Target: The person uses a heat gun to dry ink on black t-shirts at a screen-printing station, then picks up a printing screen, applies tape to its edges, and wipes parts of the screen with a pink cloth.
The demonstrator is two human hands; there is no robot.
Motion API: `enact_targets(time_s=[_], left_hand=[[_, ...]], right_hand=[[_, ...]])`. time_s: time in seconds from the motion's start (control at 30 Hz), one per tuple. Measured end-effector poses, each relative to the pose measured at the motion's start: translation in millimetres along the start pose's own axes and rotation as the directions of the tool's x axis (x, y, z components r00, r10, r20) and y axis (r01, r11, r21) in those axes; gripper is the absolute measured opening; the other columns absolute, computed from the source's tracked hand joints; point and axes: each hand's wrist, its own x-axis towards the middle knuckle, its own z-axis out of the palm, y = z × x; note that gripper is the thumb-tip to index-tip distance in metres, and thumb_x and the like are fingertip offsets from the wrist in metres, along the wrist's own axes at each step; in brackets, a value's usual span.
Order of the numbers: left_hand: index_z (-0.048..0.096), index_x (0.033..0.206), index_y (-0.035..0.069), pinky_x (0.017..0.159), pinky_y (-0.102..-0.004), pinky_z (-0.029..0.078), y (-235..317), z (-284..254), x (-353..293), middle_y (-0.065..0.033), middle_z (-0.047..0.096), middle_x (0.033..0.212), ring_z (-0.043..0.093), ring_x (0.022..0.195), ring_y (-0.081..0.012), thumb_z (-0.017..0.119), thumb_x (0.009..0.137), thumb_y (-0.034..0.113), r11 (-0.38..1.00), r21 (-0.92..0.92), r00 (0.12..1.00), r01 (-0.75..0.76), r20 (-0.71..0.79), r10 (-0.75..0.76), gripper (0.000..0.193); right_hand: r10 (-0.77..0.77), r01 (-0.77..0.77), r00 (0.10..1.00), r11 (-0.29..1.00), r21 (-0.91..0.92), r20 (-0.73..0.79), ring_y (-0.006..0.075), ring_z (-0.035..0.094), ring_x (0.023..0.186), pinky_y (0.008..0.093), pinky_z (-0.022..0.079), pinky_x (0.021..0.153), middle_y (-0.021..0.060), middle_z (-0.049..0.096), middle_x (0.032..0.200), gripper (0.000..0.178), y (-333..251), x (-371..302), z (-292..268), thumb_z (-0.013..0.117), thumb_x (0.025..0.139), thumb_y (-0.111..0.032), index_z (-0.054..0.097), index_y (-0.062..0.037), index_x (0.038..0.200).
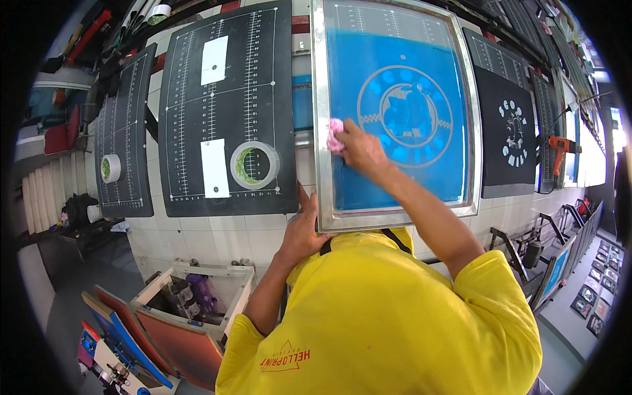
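A silk-screen frame point(320, 79) with a metal border and blue-coated mesh lies in front of me. Its mesh bears a round emblem point(405, 117) in a paler tone. My right hand point(361, 148) is closed on a crumpled pink cloth point(336, 135), which presses against the left part of the mesh beside the border. At the frame's lower left corner rests my left hand point(304, 230). Its fingers are stretched out along the outer side, and the thumb is apart near the bottom edge. Part of this hand is hard to make out against the frame.
A black printing board point(227, 125) to the left carries two white paper pieces and a tape roll point(255, 164). Farther left, another board point(125, 138) holds a smaller roll point(110, 168). On the right are a printed black fabric point(507, 125) and an orange heat gun point(563, 151).
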Motion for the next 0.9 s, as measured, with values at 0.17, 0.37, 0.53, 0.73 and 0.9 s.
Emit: enact_targets(time_s=[0.17,0.37,0.53,0.73,0.9], left_hand=[[0.010,0.157,0.000,0.099,-0.0438,0.049,-1,1,-1,-0.0281,0.053,0.138,0.057,0.122,-0.0429,0.083,0.076,0.038,0.999,0.001,0.999,0.034,0.009,-0.034,0.116],[0.011,0.157,0.000,0.104,-0.0436,0.046,10,-3,-1,-0.0284,0.049,0.142,0.054,0.126,-0.0432,0.083,0.076,0.038,0.995,-0.030,0.996,0.092,0.024,-0.091,0.115],[0.011,0.157,0.002,0.102,-0.0447,0.046,9,-3,-1,-0.0283,0.048,0.143,0.054,0.125,-0.0432,0.082,0.077,0.036,0.996,-0.070,0.999,0.048,-0.007,-0.049,0.113],[0.011,0.157,0.003,0.098,-0.0463,0.049,7,-3,1,-0.0291,0.050,0.140,0.057,0.120,-0.0441,0.081,0.078,0.031,0.997,-0.079,1.000,0.005,-0.021,-0.006,0.110],[0.010,0.157,0.004,0.096,-0.0456,0.050,8,2,-3,-0.0269,0.051,0.139,0.057,0.120,-0.0436,0.082,0.077,0.030,1.000,0.020,0.998,0.017,-0.066,-0.016,0.111]], right_hand=[[-0.016,0.017,0.988,1.000,-0.007,0.154,0.0359,0.065,0.091,0.0486,0.055,0.071,0.0134,0.054,0.105,0.028,-27,-72,8,0.067,0.076,-0.003,0.063,-0.0113,0.102],[-0.118,0.124,0.987,0.991,-0.051,0.110,0.0342,0.068,0.087,0.0477,0.056,0.069,0.0137,0.055,0.107,0.037,-25,-84,11,0.069,0.076,-0.005,0.061,-0.0117,0.111],[0.006,0.001,0.998,0.995,-0.101,0.067,0.0365,0.065,0.090,0.0467,0.055,0.070,0.0109,0.055,0.107,0.031,-13,-20,-1,0.076,0.078,-0.013,0.061,-0.0105,0.105],[-0.153,0.154,0.961,0.988,0.010,0.229,0.0361,0.067,0.086,0.0475,0.056,0.069,0.0122,0.057,0.107,0.026,-30,-98,17,0.068,0.081,-0.009,0.059,-0.0089,0.105],[-0.084,0.093,0.987,0.994,-0.063,0.136,0.0349,0.067,0.085,0.0469,0.056,0.069,0.0109,0.058,0.107,0.024,-21,-66,11,0.065,0.081,-0.008,0.060,-0.0098,0.104]])
